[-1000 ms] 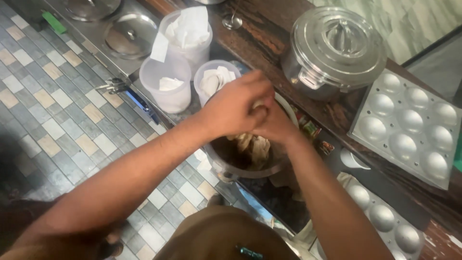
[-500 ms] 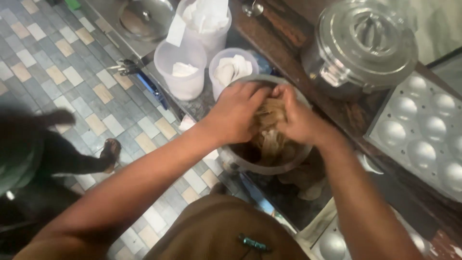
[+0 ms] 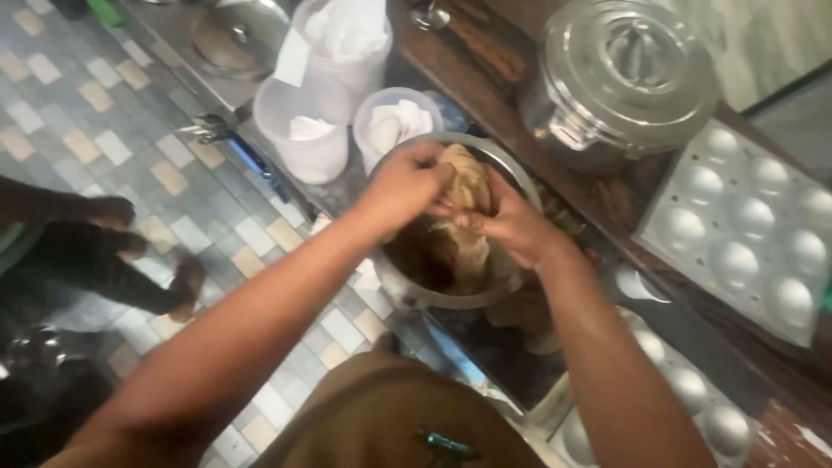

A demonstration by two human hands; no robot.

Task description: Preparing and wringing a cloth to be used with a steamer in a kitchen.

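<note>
A round steel bowl [image 3: 407, 290] stands at the counter's near edge with a lump of brown dough [image 3: 468, 178] in it. My left hand [image 3: 407, 186] grips the dough from the left side, fingers curled over its top. From the right, my right hand [image 3: 507, 221] presses on the same lump, fingers closed around it. Both hands are over the middle of the bowl, and they hide part of the dough. More dough lies lower in the bowl [image 3: 459, 256].
Three white plastic tubs [image 3: 303, 130] stand left of the bowl. A lidded steel pot [image 3: 620, 74] sits behind it, and dimpled steel moulding trays [image 3: 745, 225] lie to the right. Another person's feet [image 3: 113, 251] rest on the tiled floor [image 3: 104, 147] at left.
The view has shifted, so the bowl sits higher in frame. My hands have lifted the dough lump slightly and keep kneading. The other person's feet have come further into view at left.
</note>
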